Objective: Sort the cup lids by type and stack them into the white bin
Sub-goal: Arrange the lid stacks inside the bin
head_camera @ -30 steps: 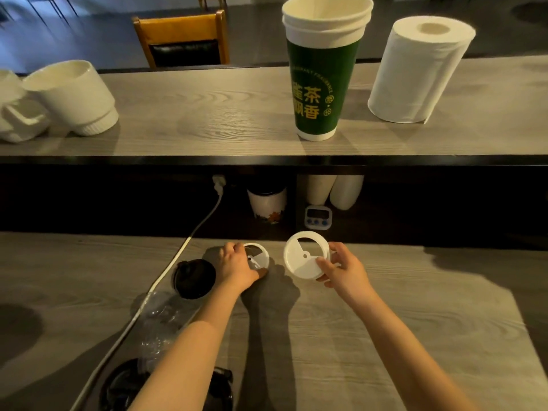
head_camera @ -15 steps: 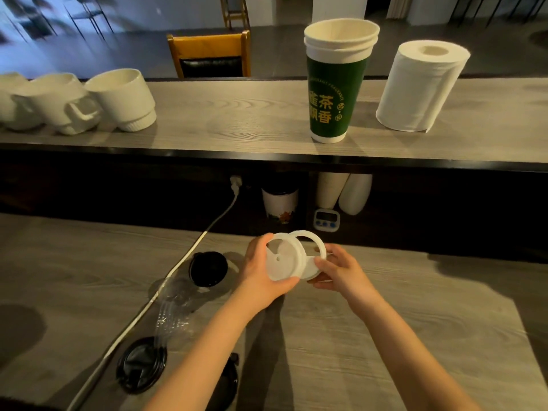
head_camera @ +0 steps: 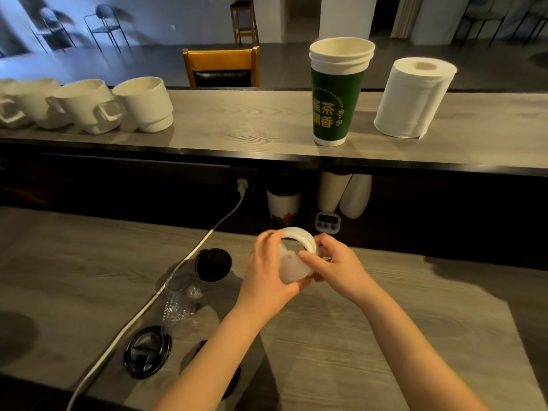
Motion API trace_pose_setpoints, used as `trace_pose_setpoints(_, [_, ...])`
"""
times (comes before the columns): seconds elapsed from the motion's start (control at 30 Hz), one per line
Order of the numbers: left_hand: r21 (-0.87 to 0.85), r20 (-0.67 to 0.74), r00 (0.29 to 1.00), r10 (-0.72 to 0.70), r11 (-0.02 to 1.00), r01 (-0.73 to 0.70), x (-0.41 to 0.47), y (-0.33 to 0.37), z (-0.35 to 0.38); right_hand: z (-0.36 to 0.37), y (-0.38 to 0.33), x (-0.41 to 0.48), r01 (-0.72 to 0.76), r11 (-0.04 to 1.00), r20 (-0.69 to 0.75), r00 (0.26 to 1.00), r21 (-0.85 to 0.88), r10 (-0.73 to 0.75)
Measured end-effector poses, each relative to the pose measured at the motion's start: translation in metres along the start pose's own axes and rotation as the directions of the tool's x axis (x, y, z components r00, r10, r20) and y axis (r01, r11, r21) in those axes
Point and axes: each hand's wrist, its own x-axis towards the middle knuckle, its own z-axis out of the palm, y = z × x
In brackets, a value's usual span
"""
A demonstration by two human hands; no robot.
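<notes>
Two white lids (head_camera: 292, 269) sit upright between left hand (head_camera: 267, 271) and right hand (head_camera: 335, 266), fingers curled round their rims; counter (head_camera: 385, 336) stretches rightward.

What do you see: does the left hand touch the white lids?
Touching. In the head view the left hand grips the white lids, fingers curled round their edge.

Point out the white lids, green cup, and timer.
white lids (head_camera: 292, 269): head view, flat face of near lid.
green cup (head_camera: 335, 84): head view, green side wall.
timer (head_camera: 327, 225): head view, front face.
</notes>
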Motion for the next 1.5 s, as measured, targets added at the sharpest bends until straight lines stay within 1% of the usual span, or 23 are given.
trace_pose_setpoints(0.07, [-0.010,0.005,1.000,0.010,1.000,-0.010,-0.005,-0.002,-0.004,0.000,-0.001,-0.001,0.006,1.000,0.004,1.000,0.019,-0.006])
trace_pose_setpoints(0.13, [-0.149,0.051,0.995,-0.091,0.984,0.098,-0.010,-0.005,-0.012,-0.004,-0.001,-0.003,-0.030,0.997,0.060,0.998,0.064,0.026])
trace_pose_setpoints(0.2, [-0.390,0.123,0.967,-0.223,0.885,0.254,-0.015,-0.014,-0.022,-0.004,-0.002,-0.006,-0.081,0.991,0.125,0.990,0.110,0.067])
trace_pose_setpoints(0.23, [-0.456,0.167,0.952,-0.255,0.836,0.304,-0.018,-0.019,-0.025,0.000,-0.001,-0.007,-0.106,0.985,0.152,0.985,0.135,0.085])
trace_pose_setpoints(0.27, [-0.474,0.192,0.943,-0.271,0.816,0.331,-0.021,-0.024,-0.029,0.006,-0.001,-0.009,-0.126,0.980,0.170,0.980,0.151,0.100])
trace_pose_setpoints(0.33, [-0.513,0.173,0.937,-0.305,0.784,0.350,-0.029,-0.035,-0.034,0.022,0.002,-0.011,-0.156,0.974,0.191,0.974,0.162,0.124])
trace_pose_setpoints(0.4, [-0.548,0.112,0.924,-0.365,0.753,0.364,-0.036,-0.046,-0.040,0.042,0.008,-0.012,-0.183,0.973,0.226,0.963,0.142,0.148])
trace_pose_setpoints(0.47, [-0.567,0.042,0.896,-0.443,0.728,0.386,-0.042,-0.059,-0.047,0.062,0.021,-0.014,-0.214,0.975,0.274,0.942,0.053,0.192])
trace_pose_setpoints(0.5, [-0.584,0.011,0.872,-0.489,0.705,0.402,-0.044,-0.067,-0.053,0.074,0.029,-0.016,-0.211,0.977,0.303,0.929,-0.035,0.212])
trace_pose_setpoints(0.53, [-0.600,-0.013,0.849,-0.528,0.683,0.416,-0.046,-0.075,-0.058,0.086,0.037,-0.018,-0.179,0.973,0.337,0.915,-0.148,0.220])
trace_pose_setpoints(0.6, [-0.617,-0.047,0.811,-0.583,0.655,0.436,-0.050,-0.089,-0.068,0.112,0.049,-0.025,-0.049,0.941,0.432,0.880,-0.333,0.199])
trace_pose_setpoints(0.7, [-0.632,-0.102,0.785,-0.611,0.649,0.423,-0.054,-0.101,-0.077,0.147,0.054,-0.032,0.156,0.889,0.559,0.819,-0.431,0.128])
trace_pose_setpoints(0.77, [-0.653,-0.117,0.773,-0.624,0.635,0.414,-0.057,-0.105,-0.080,0.166,0.056,-0.030,0.249,0.836,0.607,0.786,-0.489,0.120])
trace_pose_setpoints(0.83, [-0.660,-0.123,0.762,-0.635,0.626,0.415,-0.059,-0.108,-0.082,0.180,0.057,-0.029,0.271,0.798,0.629,0.759,-0.539,0.167])
trace_pose_setpoints(0.93, [-0.668,-0.127,0.757,-0.641,0.619,0.412,-0.062,-0.110,-0.085,0.196,0.060,-0.026,0.238,0.771,0.581,0.788,-0.591,0.203])
trace_pose_setpoints(1.03, [-0.669,-0.114,0.754,-0.647,0.611,0.424,-0.064,-0.112,-0.086,0.207,0.062,-0.025,0.308,0.649,0.570,0.787,-0.695,0.237])
trace_pose_setpoints(1.07, [-0.668,-0.113,0.754,-0.647,0.611,0.425,-0.064,-0.113,-0.087,0.209,0.062,-0.025,0.308,0.633,0.565,0.786,-0.710,0.250])
trace_pose_setpoints(1.17, [-0.685,-0.114,0.749,-0.653,0.598,0.417,-0.063,-0.116,-0.087,0.209,0.063,-0.026,0.285,0.656,0.547,0.804,-0.699,0.233])
trace_pose_setpoints(1.27, [-0.694,-0.111,0.749,-0.653,0.590,0.412,-0.064,-0.117,-0.086,0.206,0.068,-0.034,0.250,0.733,0.528,0.831,-0.633,0.173])
trace_pose_setpoints(1.33, [-0.696,-0.105,0.753,-0.650,0.589,0.411,-0.065,-0.117,-0.085,0.203,0.070,-0.038,0.140,0.815,0.505,0.838,-0.562,0.204])
trace_pose_setpoints(1.4, [-0.697,-0.100,0.761,-0.641,0.591,0.406,-0.065,-0.116,-0.083,0.197,0.070,-0.038,-0.019,0.887,0.468,0.845,-0.461,0.261])
trace_pose_setpoints(1.43, [-0.696,-0.102,0.765,-0.636,0.595,0.402,-0.064,-0.115,-0.082,0.193,0.071,-0.037,-0.078,0.908,0.447,0.851,-0.412,0.276])
trace_pose_setpoints(1.5, [-0.699,-0.103,0.775,-0.623,0.599,0.389,-0.062,-0.111,-0.079,0.183,0.072,-0.032,-0.133,0.927,0.410,0.868,-0.350,0.280])
